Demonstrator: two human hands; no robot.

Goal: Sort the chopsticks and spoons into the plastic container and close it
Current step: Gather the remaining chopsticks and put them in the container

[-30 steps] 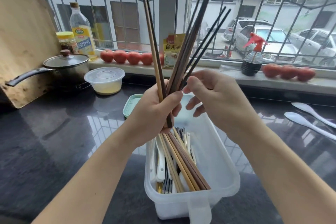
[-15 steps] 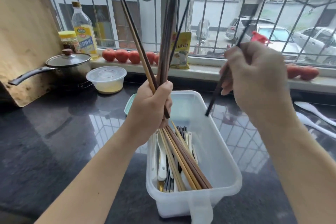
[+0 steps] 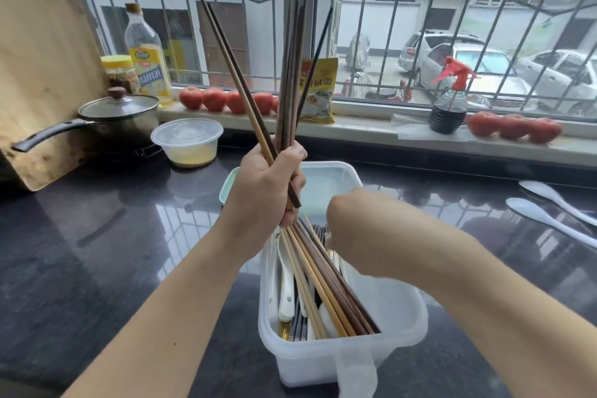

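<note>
My left hand [image 3: 265,191] grips a bundle of brown and dark chopsticks [image 3: 290,74] upright above the far end of the clear plastic container [image 3: 416,317]. Inside the container lie several wooden chopsticks [image 3: 326,284], with white spoons [image 3: 286,284] along its left side. My right hand [image 3: 352,226] is bent down into the container's middle; its fingers are hidden behind the wrist, beside dark chopstick ends. A pale green lid [image 3: 227,184] lies behind the container on the left. Two white spoons [image 3: 549,220] lie on the black counter at the right.
A lidded pot [image 3: 119,116] and a round plastic tub [image 3: 187,142] stand at the back left, before a wooden cutting board [image 3: 38,58]. On the windowsill are an oil bottle [image 3: 145,52], tomatoes [image 3: 214,98] and a spray bottle [image 3: 450,100].
My right hand pulled dark chopsticks out of the bundle, lifted them to the right, then dropped down into the container. My left hand kept holding the rest upright.
</note>
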